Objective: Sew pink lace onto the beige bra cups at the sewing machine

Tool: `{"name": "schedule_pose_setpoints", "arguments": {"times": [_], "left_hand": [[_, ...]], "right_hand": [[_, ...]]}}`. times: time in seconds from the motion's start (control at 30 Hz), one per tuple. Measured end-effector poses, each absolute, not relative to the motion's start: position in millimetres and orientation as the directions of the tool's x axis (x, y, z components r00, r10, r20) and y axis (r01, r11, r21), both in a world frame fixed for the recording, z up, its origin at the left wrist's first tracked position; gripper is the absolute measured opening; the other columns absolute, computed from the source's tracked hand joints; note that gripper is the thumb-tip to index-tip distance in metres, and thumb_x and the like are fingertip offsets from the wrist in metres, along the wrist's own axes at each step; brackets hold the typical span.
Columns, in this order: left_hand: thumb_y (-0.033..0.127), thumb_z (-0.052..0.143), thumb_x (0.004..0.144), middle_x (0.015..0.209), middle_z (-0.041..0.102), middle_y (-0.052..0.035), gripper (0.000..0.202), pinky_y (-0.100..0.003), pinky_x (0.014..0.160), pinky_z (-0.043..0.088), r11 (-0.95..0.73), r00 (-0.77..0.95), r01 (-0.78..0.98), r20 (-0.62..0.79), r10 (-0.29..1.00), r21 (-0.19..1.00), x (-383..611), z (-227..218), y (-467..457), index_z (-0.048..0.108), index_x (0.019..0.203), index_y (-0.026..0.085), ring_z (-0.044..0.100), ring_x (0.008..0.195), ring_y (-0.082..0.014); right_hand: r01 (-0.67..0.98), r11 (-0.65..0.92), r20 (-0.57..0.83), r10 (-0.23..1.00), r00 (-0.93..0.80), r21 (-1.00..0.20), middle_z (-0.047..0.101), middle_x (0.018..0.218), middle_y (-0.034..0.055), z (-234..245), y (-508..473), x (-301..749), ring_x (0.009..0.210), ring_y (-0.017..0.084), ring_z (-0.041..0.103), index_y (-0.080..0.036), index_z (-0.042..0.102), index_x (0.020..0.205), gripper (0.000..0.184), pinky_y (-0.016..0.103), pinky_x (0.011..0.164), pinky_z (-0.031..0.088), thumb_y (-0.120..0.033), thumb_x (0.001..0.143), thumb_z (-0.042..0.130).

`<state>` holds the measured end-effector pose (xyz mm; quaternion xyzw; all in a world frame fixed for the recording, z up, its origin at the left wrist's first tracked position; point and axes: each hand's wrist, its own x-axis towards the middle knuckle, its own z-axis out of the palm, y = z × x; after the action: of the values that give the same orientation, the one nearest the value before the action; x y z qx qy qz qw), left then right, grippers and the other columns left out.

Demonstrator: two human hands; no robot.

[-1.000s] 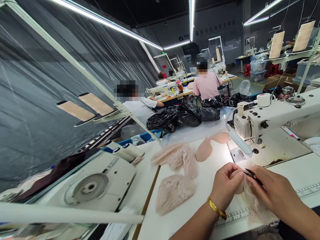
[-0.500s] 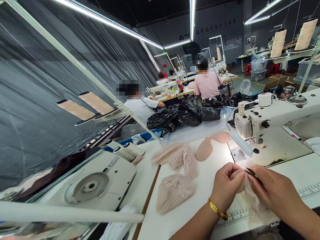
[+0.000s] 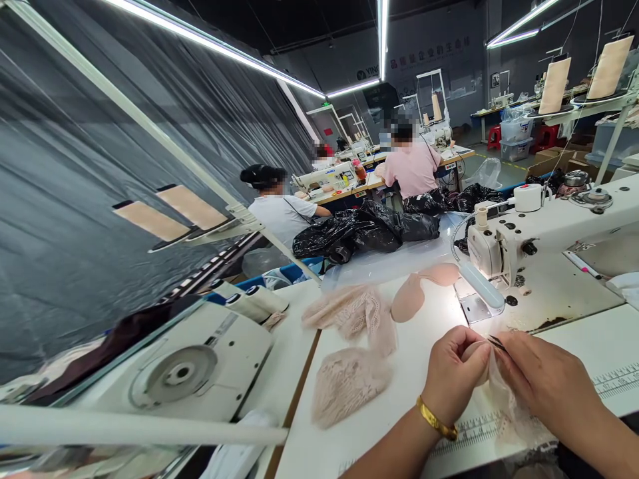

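Observation:
My left hand (image 3: 456, 366), with a gold bracelet on the wrist, pinches a beige bra cup (image 3: 483, 376) between thumb and fingers. My right hand (image 3: 542, 372) is closed around small dark thread snips (image 3: 496, 342), whose tips point at the edge of the cloth; their handles are hidden in the palm. Pale lace (image 3: 510, 406) hangs from the work below the fingers, over the table's printed ruler. Both hands are close together, just in front of the sewing machine's needle area (image 3: 476, 309), which is lit by a lamp.
Left of my hands lie a folded lace piece (image 3: 349, 386), loose lace fabric (image 3: 349, 309) and a pair of joined beige cups (image 3: 412, 296). The sewing machine (image 3: 564, 226) stands at right. Black plastic bags (image 3: 369, 229) lie beyond the table. Co-workers sit at machines further off.
The dark snips have turned slightly and more of them is covered by my right hand's fingers. Both hands stay in nearly the same place.

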<state>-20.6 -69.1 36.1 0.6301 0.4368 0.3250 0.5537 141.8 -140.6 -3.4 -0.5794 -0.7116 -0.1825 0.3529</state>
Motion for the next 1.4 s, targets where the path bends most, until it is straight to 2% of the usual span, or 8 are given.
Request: {"name": "schedule_pose_setpoints", "arguments": {"times": [0.3, 0.53, 0.63, 0.77, 0.9, 1.0, 1.2, 1.4], "left_hand": [[0.023, 0.070, 0.078, 0.072, 0.063, -0.0019, 0.009, -0.027, 0.068, 0.044, -0.071, 0.406, 0.237, -0.032, 0.913, 0.969, -19.6, 36.8, -70.1, 0.069, 0.072, 0.017, 0.054, 0.071, -0.0163], [0.032, 0.074, 0.075, 0.070, 0.060, -0.0003, 0.017, -0.025, 0.064, 0.042, -0.008, 0.429, 0.172, -0.068, 0.901, 0.985, -20.3, 39.7, -70.7, 0.067, 0.072, 0.016, 0.050, 0.068, -0.0143], [0.039, 0.079, 0.074, 0.069, 0.059, 0.0003, 0.027, -0.024, 0.062, 0.041, 0.068, 0.441, 0.115, -0.113, 0.890, 0.991, -21.7, 38.9, -68.1, 0.067, 0.073, 0.015, 0.049, 0.066, -0.0133], [0.046, 0.083, 0.070, 0.071, 0.060, -0.0006, 0.034, -0.024, 0.062, 0.042, 0.131, 0.435, 0.091, -0.158, 0.887, 0.987, -21.6, 37.1, -66.5, 0.068, 0.075, 0.015, 0.051, 0.068, -0.0145], [0.047, 0.085, 0.068, 0.071, 0.061, -0.0003, 0.037, -0.024, 0.063, 0.042, 0.159, 0.427, 0.060, -0.169, 0.888, 0.986, -21.0, 38.7, -65.5, 0.069, 0.075, 0.014, 0.050, 0.067, -0.0136], [0.047, 0.086, 0.069, 0.073, 0.063, -0.0005, 0.037, -0.024, 0.065, 0.044, 0.157, 0.405, 0.037, -0.158, 0.900, 0.987, -21.9, 40.7, -64.4, 0.070, 0.078, 0.014, 0.052, 0.068, -0.0137], [0.045, 0.086, 0.070, 0.075, 0.065, -0.0014, 0.036, -0.025, 0.067, 0.046, 0.139, 0.404, 0.033, -0.141, 0.904, 0.990, -23.9, 40.7, -63.8, 0.070, 0.078, 0.015, 0.054, 0.070, -0.0149], [0.045, 0.084, 0.071, 0.075, 0.066, -0.0022, 0.034, -0.026, 0.066, 0.049, 0.137, 0.419, 0.028, -0.136, 0.898, 0.990, -23.5, 41.6, -66.1, 0.070, 0.079, 0.015, 0.056, 0.070, -0.0157]], "right_hand": [[0.938, 0.304, 0.687, 0.718, -0.111, -0.166, 0.064, 0.081, 0.0006, -7.3, -139.2, 142.5, 0.066, 0.020, 0.062, -0.021, 0.058, 0.112, 0.019, 0.034, 0.062, 0.039, -0.018, 0.110, 0.039], [0.739, 0.228, 0.447, 0.888, 0.109, -0.634, 0.072, 0.087, -0.0014, 0.2, -143.3, 155.0, 0.066, 0.019, 0.068, -0.028, 0.056, 0.120, 0.021, 0.028, 0.056, 0.049, -0.045, 0.109, 0.049], [0.670, 0.197, 0.338, 0.937, 0.087, -0.716, 0.067, 0.074, -0.0046, -2.8, -139.9, 161.8, 0.060, 0.018, 0.063, -0.028, 0.058, 0.103, 0.020, 0.027, 0.055, 0.050, -0.047, 0.107, 0.053], [0.735, 0.205, 0.371, 0.926, 0.068, -0.647, 0.059, 0.062, -0.0057, -9.2, -134.9, 179.2, 0.053, 0.017, 0.057, -0.027, 0.047, 0.078, 0.030, 0.027, 0.051, 0.042, -0.040, 0.103, 0.053], [0.724, 0.168, 0.321, 0.944, 0.077, -0.669, 0.069, 0.074, -0.0050, -2.7, -140.6, 183.9, 0.060, 0.020, 0.067, -0.029, 0.056, 0.105, 0.017, 0.027, 0.053, 0.049, -0.046, 0.104, 0.054], [0.723, 0.244, 0.416, 0.907, 0.065, -0.647, 0.075, 0.096, -0.0008, 6.4, -147.1, 172.2, 0.076, 0.021, 0.074, -0.030, 0.052, 0.125, 0.023, 0.029, 0.063, 0.055, -0.046, 0.109, 0.047], [0.866, 0.330, 0.621, 0.783, -0.030, -0.375, 0.067, 0.088, -0.0003, 8.7, -145.6, 151.1, 0.068, 0.019, 0.067, -0.027, 0.055, 0.117, 0.015, 0.031, 0.059, 0.046, -0.030, 0.111, 0.041], [0.898, 0.307, 0.626, 0.779, -0.046, -0.316, 0.065, 0.087, -0.0001, 5.0, -142.4, 149.9, 0.068, 0.019, 0.065, -0.024, 0.056, 0.117, 0.017, 0.032, 0.060, 0.043, -0.029, 0.112, 0.041]]}}
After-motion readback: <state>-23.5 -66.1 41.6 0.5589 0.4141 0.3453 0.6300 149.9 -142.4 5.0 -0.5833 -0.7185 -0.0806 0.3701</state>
